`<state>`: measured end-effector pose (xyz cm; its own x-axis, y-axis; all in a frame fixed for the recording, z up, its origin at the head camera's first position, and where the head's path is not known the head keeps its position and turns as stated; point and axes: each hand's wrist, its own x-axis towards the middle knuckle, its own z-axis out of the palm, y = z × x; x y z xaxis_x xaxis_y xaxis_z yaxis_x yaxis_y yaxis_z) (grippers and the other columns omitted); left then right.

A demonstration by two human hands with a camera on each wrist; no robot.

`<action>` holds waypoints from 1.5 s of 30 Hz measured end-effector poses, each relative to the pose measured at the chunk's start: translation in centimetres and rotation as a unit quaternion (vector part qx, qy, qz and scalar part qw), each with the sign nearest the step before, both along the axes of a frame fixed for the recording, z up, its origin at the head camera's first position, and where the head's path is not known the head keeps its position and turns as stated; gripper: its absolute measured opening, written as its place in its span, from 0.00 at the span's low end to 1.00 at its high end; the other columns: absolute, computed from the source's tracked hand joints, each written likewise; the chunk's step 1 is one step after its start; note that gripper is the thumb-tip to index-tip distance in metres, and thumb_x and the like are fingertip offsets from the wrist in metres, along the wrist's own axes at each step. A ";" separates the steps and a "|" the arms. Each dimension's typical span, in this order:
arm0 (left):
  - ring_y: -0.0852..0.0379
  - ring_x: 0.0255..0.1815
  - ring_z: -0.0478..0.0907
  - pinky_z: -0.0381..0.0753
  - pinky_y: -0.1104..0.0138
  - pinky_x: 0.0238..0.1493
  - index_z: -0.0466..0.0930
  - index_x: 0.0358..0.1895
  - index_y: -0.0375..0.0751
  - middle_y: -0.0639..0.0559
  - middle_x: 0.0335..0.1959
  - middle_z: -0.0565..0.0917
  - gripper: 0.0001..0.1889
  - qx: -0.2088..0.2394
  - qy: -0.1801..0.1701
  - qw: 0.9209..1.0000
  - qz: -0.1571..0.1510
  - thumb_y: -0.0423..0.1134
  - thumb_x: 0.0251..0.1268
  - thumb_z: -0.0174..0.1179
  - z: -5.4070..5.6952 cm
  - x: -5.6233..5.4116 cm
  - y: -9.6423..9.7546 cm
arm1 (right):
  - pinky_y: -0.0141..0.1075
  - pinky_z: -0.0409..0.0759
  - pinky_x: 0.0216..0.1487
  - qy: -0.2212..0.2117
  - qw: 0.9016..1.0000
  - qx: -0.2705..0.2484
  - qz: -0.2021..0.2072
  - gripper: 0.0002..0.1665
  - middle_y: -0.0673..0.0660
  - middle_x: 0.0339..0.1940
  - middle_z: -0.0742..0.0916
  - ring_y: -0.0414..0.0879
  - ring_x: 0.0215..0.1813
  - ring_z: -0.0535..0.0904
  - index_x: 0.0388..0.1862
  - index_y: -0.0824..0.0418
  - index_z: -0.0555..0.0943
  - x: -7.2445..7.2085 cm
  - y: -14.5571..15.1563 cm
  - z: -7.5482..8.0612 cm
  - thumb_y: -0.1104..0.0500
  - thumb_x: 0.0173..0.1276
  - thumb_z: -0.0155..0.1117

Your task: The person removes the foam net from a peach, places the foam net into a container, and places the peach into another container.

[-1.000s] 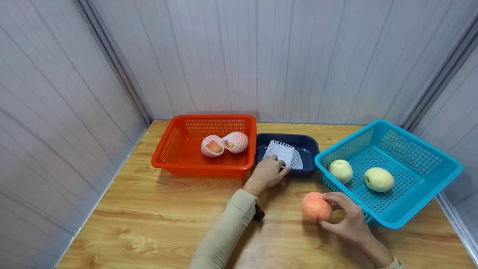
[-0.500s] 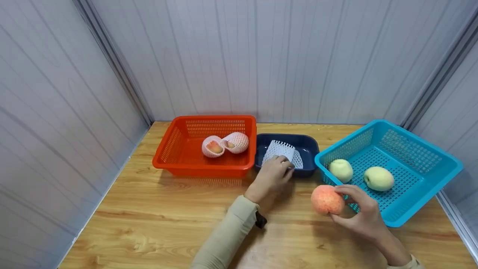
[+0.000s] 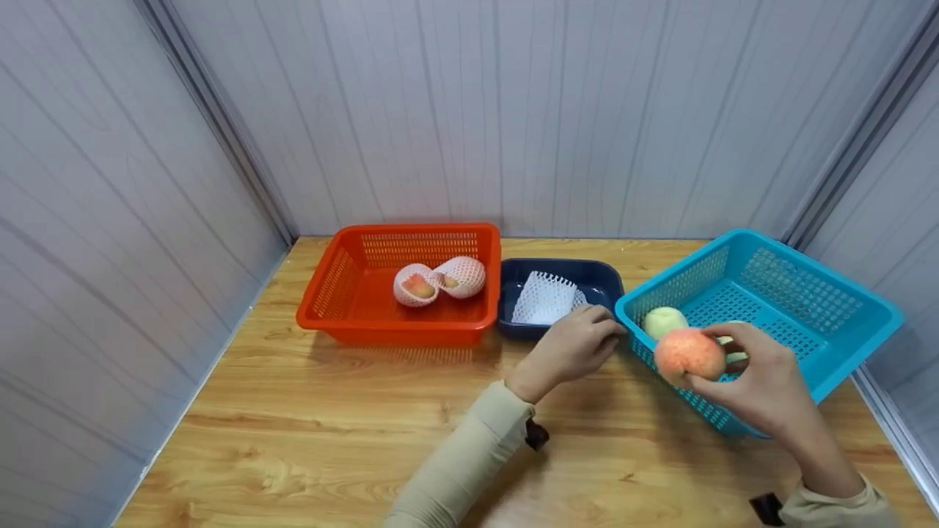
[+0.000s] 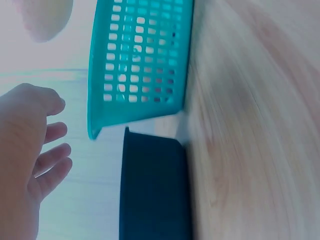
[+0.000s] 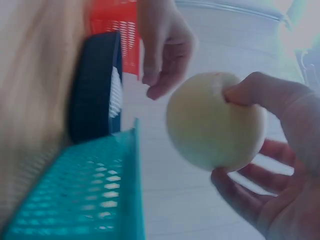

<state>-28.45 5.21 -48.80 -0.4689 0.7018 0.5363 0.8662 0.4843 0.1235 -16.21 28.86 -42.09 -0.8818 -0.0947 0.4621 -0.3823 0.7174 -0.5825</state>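
A peach (image 3: 689, 357), reddish in the head view and pale in the right wrist view, is pinched between the thumb and fingertips of my right hand (image 3: 770, 381). It is over the near left rim of the teal basket (image 3: 796, 282). My left hand (image 3: 572, 348), fingers loosely bent and holding nothing, hovers between the navy basin (image 3: 605, 275) and that basket. White foam net sleeves (image 3: 541, 299) lie in the basin, partly behind the left hand. Inside the teal basket sits a pale peach (image 3: 664, 321); another is mostly hidden behind my right hand.
At the left stands a red basket (image 3: 400, 334) holding two peaches in foam nets, one (image 3: 417, 287) beside the other (image 3: 462, 277). Wood-grain table (image 3: 308, 418) lies in front of the containers. Panel walls (image 3: 455, 117) close off the back and sides.
My right hand has carried the peach rightward and away from me, to the teal basket's rim. My left hand has left the foam nets and moved right.
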 end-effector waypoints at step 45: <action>0.59 0.40 0.69 0.69 0.71 0.47 0.86 0.37 0.53 0.56 0.37 0.76 0.05 -0.051 0.003 0.999 -0.002 0.46 0.66 0.63 -0.2 0.9 4.8 | 0.42 0.74 0.27 -0.312 0.918 0.237 0.061 0.28 0.60 0.32 0.80 0.51 0.29 0.74 0.43 0.73 0.78 -11.0 4.4 0.2 0.57 0.47 0.76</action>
<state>-27.57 10.03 -49.00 -0.4621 0.7549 0.4654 0.8692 0.4898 0.0685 -27.22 33.30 -41.89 -0.9303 -0.2707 -0.2474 -0.1751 0.9206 -0.3490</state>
